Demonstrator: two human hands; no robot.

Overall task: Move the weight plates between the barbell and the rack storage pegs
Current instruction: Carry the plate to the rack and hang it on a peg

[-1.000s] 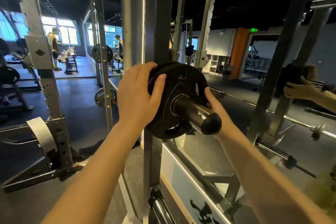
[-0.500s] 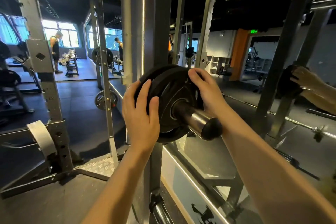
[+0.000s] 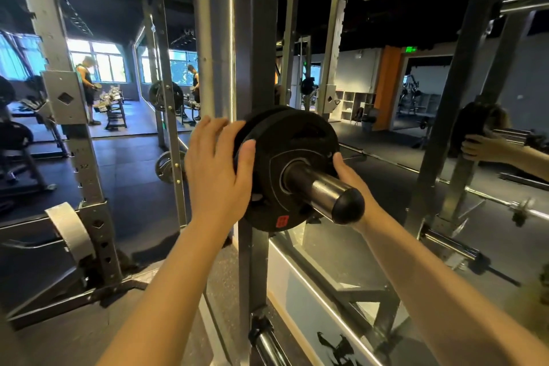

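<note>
A small black weight plate (image 3: 292, 145) with a red sticker hangs on a steel storage peg (image 3: 322, 189) that sticks out of the grey rack upright (image 3: 255, 38) toward me. A second black plate sits just behind it on the same peg. My left hand (image 3: 217, 169) holds the plate's left rim, fingers behind it and thumb on its front face. My right hand (image 3: 349, 177) holds the right rim below the peg, partly hidden by the peg's black end cap.
A mirror wall (image 3: 386, 217) stands right behind the rack and reflects my arm and a barbell. Another peg (image 3: 267, 342) juts out low on the upright. A rack post with a white strap (image 3: 69, 232) stands left. Two people stand far back left.
My right hand has dropped from the plate's top rim to its right side under the peg. My left hand has shifted up along the left rim. The plate stays on the peg.
</note>
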